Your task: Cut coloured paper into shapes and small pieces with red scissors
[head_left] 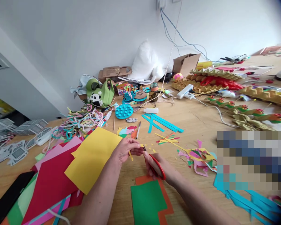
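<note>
My left hand point(128, 148) is closed on a narrow yellow paper strip point(130, 156), whose one end hangs below the fingers. In my right hand point(154, 165) is a pair of red-handled scissors point(159, 168), the blades pointing at the strip beside my left fingertips. Small yellow snippets point(152, 147) lie on the table just past the blades. Below my hands rest a green paper sheet point(147, 197) and an orange sheet point(140, 180) partly under it. Large yellow sheets point(98, 153) lie left of my left forearm.
Blue strips point(164, 123) and thin coloured strips point(168, 139) lie ahead, with paper scraps point(199, 156) at right. Red paper point(53, 172) and a black phone-like slab point(14, 197) are at left. A green panda bag point(99, 93), egg cartons point(196, 84) and a power strip point(184, 91) stand farther back.
</note>
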A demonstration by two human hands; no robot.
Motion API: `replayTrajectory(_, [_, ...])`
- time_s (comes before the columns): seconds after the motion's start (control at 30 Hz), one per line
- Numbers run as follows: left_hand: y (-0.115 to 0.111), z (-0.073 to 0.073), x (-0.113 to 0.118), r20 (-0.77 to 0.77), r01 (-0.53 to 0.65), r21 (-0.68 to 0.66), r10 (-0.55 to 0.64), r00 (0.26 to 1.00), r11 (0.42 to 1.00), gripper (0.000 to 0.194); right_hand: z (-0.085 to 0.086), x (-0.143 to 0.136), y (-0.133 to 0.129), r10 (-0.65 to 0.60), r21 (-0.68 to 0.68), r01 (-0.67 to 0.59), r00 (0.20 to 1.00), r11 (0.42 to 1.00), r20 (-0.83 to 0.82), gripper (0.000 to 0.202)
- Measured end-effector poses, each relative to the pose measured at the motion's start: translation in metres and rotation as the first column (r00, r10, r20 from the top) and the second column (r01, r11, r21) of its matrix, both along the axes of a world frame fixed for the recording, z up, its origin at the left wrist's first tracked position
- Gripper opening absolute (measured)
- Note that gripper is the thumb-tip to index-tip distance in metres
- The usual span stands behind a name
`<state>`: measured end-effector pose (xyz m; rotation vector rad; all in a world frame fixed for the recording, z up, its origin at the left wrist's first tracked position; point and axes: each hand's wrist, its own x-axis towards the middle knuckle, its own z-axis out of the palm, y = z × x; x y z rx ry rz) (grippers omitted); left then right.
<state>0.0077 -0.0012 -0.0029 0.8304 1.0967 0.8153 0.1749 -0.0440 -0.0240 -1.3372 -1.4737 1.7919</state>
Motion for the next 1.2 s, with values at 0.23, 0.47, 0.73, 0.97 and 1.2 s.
replayTrajectory(0.23, [-0.001, 0.004, 0.003, -0.029, -0.006, 0.029, 0.006, 1.000, 1.000, 0.028, -0.008, 0.000, 0.000, 0.009, 0.075, -0.010, 1.000, 0.997, 0.009, 0.057])
replayTrajectory(0.47, [-0.002, 0.004, 0.003, -0.013, -0.009, 0.029, 0.009, 1.000, 1.000, 0.031, -0.013, 0.000, 0.002, -0.016, 0.079, 0.015, 1.000, 0.997, 0.010, 0.054])
replayTrajectory(0.73, [-0.003, 0.006, 0.005, -0.016, -0.008, 0.050, 0.008, 1.000, 0.999, 0.029, -0.015, 0.000, 0.002, -0.022, 0.097, 0.019, 0.999, 0.995, 0.027, 0.054])
replayTrajectory(0.97, [-0.003, 0.006, 0.006, -0.006, -0.002, 0.047, 0.002, 1.000, 0.999, 0.028, -0.011, 0.000, 0.002, -0.040, 0.139, 0.029, 0.996, 0.990, 0.075, 0.055])
replayTrajectory(1.2, [-0.003, 0.007, 0.006, -0.004, 0.000, 0.049, 0.000, 1.000, 0.999, 0.028, -0.008, 0.001, 0.002, -0.060, 0.138, 0.045, 0.992, 0.989, 0.108, 0.054])
